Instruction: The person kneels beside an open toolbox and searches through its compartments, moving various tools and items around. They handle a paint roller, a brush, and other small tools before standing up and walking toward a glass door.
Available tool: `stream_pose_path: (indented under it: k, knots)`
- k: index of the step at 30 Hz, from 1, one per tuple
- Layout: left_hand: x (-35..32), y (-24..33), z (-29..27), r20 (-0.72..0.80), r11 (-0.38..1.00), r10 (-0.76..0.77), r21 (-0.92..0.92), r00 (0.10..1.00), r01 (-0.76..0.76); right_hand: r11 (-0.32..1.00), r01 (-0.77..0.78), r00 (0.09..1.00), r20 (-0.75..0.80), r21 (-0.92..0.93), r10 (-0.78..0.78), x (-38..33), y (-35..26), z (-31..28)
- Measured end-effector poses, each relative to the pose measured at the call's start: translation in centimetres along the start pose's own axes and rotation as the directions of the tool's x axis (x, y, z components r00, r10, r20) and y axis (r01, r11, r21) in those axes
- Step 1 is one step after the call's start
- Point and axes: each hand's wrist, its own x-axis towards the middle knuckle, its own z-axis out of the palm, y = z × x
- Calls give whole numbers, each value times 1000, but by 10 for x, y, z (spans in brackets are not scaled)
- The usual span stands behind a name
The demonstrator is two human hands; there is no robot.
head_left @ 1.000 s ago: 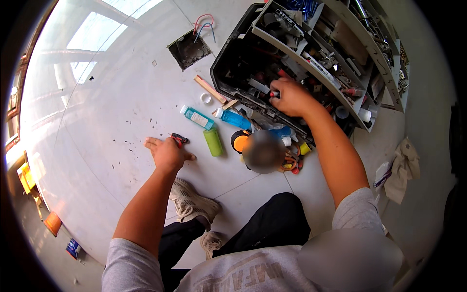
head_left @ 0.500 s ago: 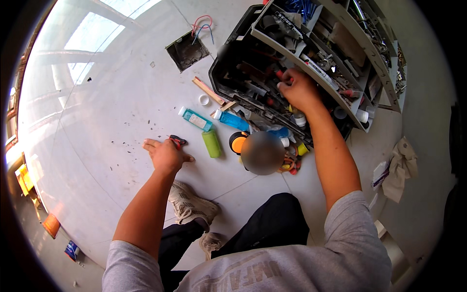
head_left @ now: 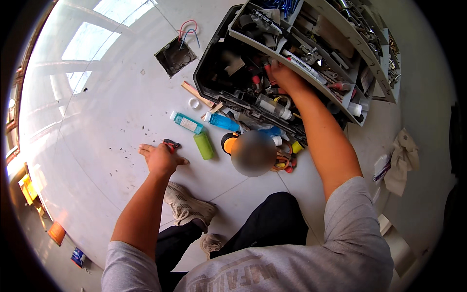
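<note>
My left hand [head_left: 162,159] rests on the pale tiled floor, fingers stretched and thumb out to the side. A small red and black tool [head_left: 171,144] lies against its fingers. My right hand [head_left: 283,74] reaches into the black toolbox [head_left: 209,80], under the edge of the raised grey tray [head_left: 292,63]. Its fingertips are partly hidden beside a red-handled tool [head_left: 268,73]. Another red-handled tool [head_left: 255,79] and a clear bottle [head_left: 274,107] lie inside. Close to my left hand are a green block-like object [head_left: 203,146] and a teal bottle [head_left: 187,122].
A blue bottle [head_left: 222,121], a black and orange round thing [head_left: 228,142] and wood strips [head_left: 197,94] lie before the toolbox. Beyond them is a square floor recess [head_left: 176,57] with red and blue wires. Crumpled brown paper [head_left: 403,160] lies at the right.
My right hand has gone slightly farther under the tray, and more of the box's contents show. My left hand stays beside the red and black tool. The whole view has shifted a little.
</note>
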Motion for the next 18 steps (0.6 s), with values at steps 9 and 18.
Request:
stream_pose_path:
  k: [9,18]
  knots:
    - [2,2,-2,6,999,-1,48,1000,1,957,192,979,114,-220,-170,-46,-46,-22]
    - [1,1,0,-11,1000,-2,20,1000,3,996,-27,999,36,-82,30,-36,-12,-20]
